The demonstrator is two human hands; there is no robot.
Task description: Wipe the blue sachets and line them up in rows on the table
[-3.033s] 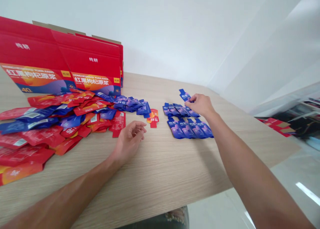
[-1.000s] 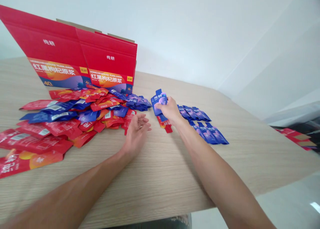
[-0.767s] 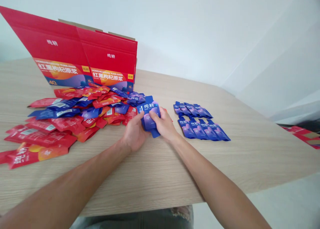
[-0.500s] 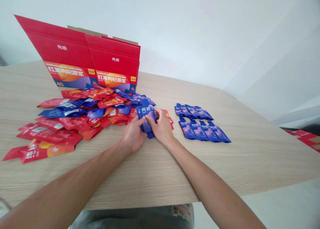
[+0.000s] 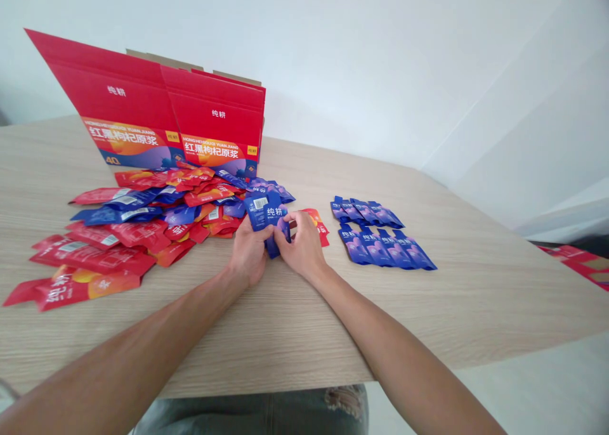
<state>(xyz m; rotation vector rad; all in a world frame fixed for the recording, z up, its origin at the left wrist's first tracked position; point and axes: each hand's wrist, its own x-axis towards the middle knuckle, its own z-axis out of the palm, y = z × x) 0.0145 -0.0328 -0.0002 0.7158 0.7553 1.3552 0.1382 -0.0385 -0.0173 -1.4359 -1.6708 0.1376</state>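
My left hand and my right hand meet at the middle of the wooden table, both closed on a small bunch of blue pouches. One pouch in the bunch shows its barcode back, another its white lettering. Just behind my right hand lies a red pouch. To the right, blue pouches lie in two neat rows. A loose pile of red and blue pouches spreads to the left of my hands.
Red printed cartons stand folded at the back left of the table against a white wall. The table's near edge runs just below my forearms. More red packaging lies on the floor at far right.
My right hand left the blue rows, picked up blue pouches near the pile and brought them to my left hand. Both hands now grip the bunch, and one pouch has turned its barcode side up.
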